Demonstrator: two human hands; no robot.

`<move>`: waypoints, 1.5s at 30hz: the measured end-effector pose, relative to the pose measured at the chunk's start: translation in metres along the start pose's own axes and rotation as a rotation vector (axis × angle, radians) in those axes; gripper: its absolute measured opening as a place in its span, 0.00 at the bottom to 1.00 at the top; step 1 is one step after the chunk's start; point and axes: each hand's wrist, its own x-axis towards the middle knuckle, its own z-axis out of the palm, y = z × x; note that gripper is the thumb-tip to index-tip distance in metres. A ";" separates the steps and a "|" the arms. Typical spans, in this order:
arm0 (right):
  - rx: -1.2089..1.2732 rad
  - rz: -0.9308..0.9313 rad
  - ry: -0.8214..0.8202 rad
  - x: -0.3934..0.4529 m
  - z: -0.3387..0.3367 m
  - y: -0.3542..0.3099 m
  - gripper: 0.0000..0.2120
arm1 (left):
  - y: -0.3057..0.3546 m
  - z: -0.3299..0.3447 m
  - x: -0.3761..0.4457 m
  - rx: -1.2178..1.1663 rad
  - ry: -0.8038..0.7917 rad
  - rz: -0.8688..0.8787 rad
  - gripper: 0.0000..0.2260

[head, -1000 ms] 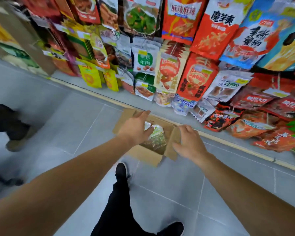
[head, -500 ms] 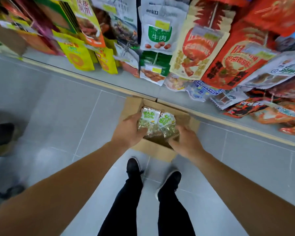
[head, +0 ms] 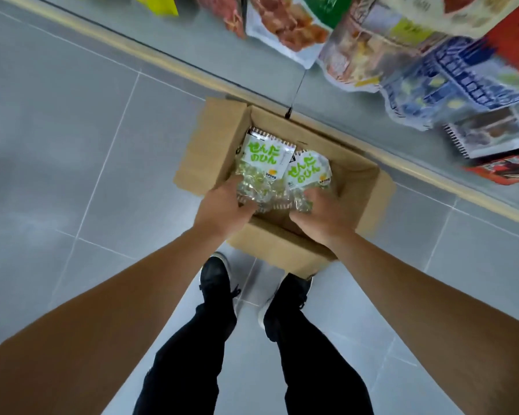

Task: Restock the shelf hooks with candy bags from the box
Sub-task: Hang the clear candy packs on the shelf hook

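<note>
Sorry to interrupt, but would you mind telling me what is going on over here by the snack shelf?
A person stands over an open cardboard box on the tiled floor beside the shelf base, both arms reaching down into it. The left hand grips the clear lower end of one candy bag, and the right hand grips a second candy bag next to it. Both bags are still in the box, so nothing has gone onto a hook yet. Other snack packets hang just above.

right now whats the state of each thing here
box: open, flaps out, on the floor
left candy bag: sealed, held by left hand
right candy bag: sealed, held by right hand
hanging snack bags: on the shelf, blurred
</note>
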 end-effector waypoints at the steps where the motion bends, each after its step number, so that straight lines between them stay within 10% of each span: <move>1: 0.011 0.011 -0.011 0.028 0.016 0.010 0.27 | -0.012 0.021 0.022 -0.011 -0.004 -0.020 0.24; 8: 0.373 0.190 -0.085 0.172 0.115 0.041 0.33 | -0.077 0.105 0.140 -0.008 -0.017 -0.053 0.22; 21: 0.666 0.322 -0.003 0.276 0.179 0.079 0.03 | -0.125 0.164 0.247 -0.106 0.040 -0.235 0.28; 33: 0.618 0.258 0.029 0.226 0.139 0.115 0.09 | -0.099 0.181 0.215 -0.321 -0.084 -0.292 0.12; 45: 0.675 0.182 0.092 0.012 -0.008 0.045 0.12 | 0.030 0.039 0.042 -0.374 -0.061 -0.175 0.09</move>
